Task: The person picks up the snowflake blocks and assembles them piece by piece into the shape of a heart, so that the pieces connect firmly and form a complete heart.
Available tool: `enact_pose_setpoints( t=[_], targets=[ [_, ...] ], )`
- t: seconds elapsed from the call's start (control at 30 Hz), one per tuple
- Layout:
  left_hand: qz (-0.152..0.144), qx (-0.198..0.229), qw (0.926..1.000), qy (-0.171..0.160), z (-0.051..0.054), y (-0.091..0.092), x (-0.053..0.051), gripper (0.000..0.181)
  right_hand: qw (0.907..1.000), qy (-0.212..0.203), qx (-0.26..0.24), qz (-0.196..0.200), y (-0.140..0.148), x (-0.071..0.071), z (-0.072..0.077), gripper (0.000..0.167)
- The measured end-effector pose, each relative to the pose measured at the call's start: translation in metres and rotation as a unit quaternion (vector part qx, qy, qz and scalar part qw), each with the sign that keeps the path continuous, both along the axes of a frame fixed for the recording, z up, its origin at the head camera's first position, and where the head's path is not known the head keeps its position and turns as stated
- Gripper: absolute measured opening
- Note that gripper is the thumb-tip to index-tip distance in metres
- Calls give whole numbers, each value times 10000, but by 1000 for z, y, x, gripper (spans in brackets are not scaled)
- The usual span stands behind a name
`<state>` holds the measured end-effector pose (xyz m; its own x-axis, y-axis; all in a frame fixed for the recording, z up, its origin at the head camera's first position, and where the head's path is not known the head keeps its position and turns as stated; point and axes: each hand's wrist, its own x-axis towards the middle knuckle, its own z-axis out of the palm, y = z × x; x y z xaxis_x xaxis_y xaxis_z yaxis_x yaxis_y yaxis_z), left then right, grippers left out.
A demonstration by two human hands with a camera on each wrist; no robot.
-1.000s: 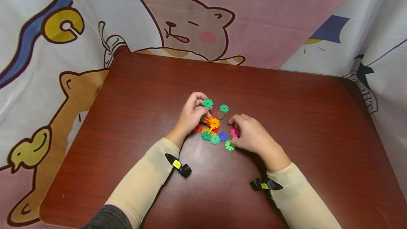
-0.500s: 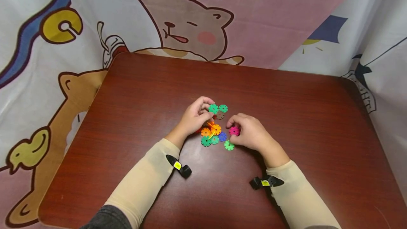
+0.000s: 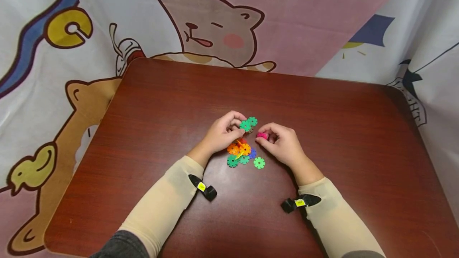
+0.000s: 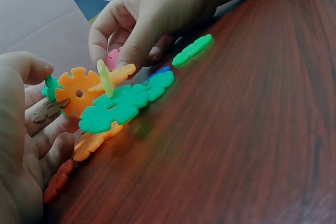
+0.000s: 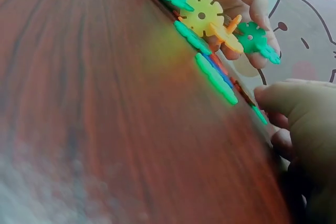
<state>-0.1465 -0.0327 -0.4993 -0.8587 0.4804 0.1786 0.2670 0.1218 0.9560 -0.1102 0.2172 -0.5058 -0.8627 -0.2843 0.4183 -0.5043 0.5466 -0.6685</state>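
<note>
My left hand [image 3: 224, 132] pinches a green notched plastic disc [image 3: 245, 126] between thumb and fingers, at the far side of a small pile. Another green disc [image 5: 271, 54] appears against it in the right wrist view; whether they are joined I cannot tell. My right hand [image 3: 281, 142] pinches a pink notched disc [image 3: 262, 135], mostly covered by the fingers in the left wrist view. Between the hands, a yellow disc [image 5: 201, 16] stands upright, slotted with orange pieces [image 3: 245, 149]. Dark green [image 3: 232, 161] and blue discs [image 3: 252, 153] lie around them.
A light green disc [image 3: 259, 163] lies apart at the near right of the pile. A red disc [image 4: 59, 181] is beside the left fingers. The brown wooden table [image 3: 322, 130] stands before a printed cloth [image 3: 305, 19] with cartoon animals.
My left hand has moved right and nearer with the green disc, towards the other green one. My right hand has lifted the pink disc and turned it, moving slightly away from the light green disc.
</note>
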Motion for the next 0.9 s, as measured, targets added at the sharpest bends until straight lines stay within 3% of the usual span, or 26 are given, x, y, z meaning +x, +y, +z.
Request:
enact_pose_setpoints(
  t=[0.2, 0.47, 0.6, 0.9],
  targets=[
    [-54, -345, 9991, 238, 0, -1, 0, 31, 9990, 314, -303, -77, -2, -1, -1, 26],
    [-110, -780, 9959, 453, 1, 1, 0, 31, 9940, 234, -1051, 207, -4, 0, -2, 26],
    [-143, -884, 9948, 482, 2, 0, 0, 31, 9929, 236, -1134, 252, -7, 1, 0, 29],
    [-213, -948, 9943, 434, 1, -1, 0, 30, 9925, 104, -1202, 185, -21, 12, 28, 28]
  ],
)
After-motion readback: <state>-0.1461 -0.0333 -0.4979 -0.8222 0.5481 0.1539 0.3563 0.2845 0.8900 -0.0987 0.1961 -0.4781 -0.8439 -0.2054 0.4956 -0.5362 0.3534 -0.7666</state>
